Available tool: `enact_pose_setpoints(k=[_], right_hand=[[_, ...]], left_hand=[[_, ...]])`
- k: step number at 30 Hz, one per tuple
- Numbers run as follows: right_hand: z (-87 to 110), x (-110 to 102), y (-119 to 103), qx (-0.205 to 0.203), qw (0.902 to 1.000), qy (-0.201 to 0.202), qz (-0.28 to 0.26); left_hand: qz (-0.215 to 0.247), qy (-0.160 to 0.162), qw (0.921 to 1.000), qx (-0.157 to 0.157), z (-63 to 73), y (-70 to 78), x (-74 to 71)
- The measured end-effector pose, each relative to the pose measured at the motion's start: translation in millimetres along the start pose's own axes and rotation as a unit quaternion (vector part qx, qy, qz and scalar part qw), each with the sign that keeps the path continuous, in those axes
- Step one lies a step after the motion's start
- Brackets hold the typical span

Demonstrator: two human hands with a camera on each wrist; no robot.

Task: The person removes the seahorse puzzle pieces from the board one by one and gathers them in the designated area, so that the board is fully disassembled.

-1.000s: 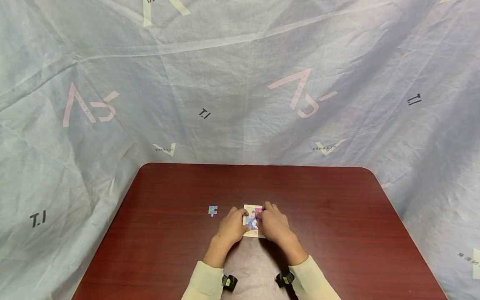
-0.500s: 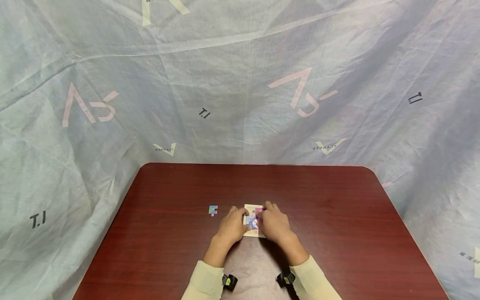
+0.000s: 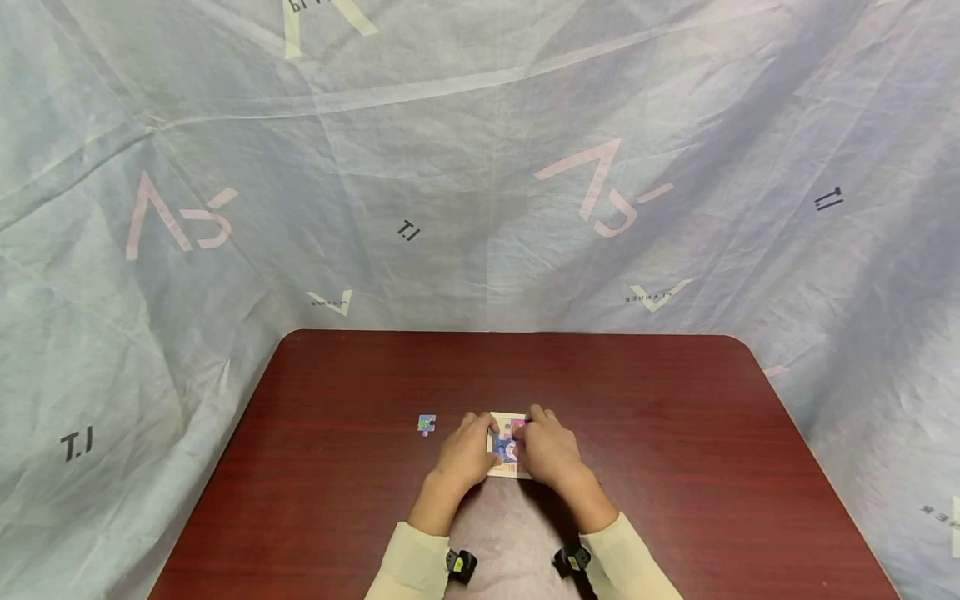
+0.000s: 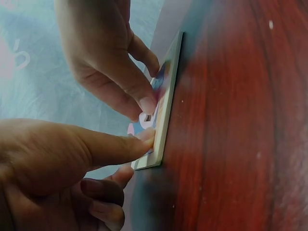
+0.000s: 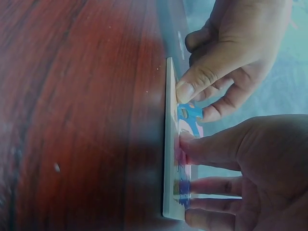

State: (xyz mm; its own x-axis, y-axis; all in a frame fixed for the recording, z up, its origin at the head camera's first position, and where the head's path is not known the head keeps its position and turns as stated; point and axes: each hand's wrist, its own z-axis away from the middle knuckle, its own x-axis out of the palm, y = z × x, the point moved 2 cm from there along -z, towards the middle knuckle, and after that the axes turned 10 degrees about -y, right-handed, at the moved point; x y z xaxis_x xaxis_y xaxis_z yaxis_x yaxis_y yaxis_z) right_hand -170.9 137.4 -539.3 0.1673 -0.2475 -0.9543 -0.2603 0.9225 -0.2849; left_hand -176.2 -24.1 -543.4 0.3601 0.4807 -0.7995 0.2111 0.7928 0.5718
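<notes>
A small jigsaw puzzle board [image 3: 504, 473] with a pale rim lies flat on the table between both hands. My left hand [image 3: 463, 454] holds its left side, thumb on the near part and forefinger farther back. In the right wrist view, a blue puzzle piece [image 5: 193, 111] shows between that thumb and forefinger; whether it is fully seated I cannot tell. With fairly straight fingers, my right hand [image 3: 551, 446] presses on the board's right side, its thumb on a pink part [image 5: 179, 153]. That hand hides much of the picture. A loose blue-green puzzle piece [image 3: 426, 423] lies left of the board.
The dark red wooden table [image 3: 675, 433] has rounded far corners. Pale printed cloth [image 3: 450, 183] hangs behind it and along both sides. Black wrist cameras [image 3: 461, 565] sit at the beige sleeves [image 3: 411, 560].
Both hands stay on the board with hardly any movement. The head view shifts very slightly; the loose puzzle piece stays where it was on the table.
</notes>
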Motion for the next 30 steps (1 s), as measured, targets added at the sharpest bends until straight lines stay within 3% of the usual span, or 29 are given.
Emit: enact_pose_setpoints(k=[18,30], right_hand=[[0.3,-1.6,-2.1,0.005,1.0,-0.005,-0.001],[0.3,-1.9,-2.5,0.002,1.0,-0.006,-0.004]], left_hand=[[-0.004,0.024,0.9996,0.016,2.9,2.9,-1.0],[0.012,0.018,0.9994,0.029,1.6,-3.3,0.0]])
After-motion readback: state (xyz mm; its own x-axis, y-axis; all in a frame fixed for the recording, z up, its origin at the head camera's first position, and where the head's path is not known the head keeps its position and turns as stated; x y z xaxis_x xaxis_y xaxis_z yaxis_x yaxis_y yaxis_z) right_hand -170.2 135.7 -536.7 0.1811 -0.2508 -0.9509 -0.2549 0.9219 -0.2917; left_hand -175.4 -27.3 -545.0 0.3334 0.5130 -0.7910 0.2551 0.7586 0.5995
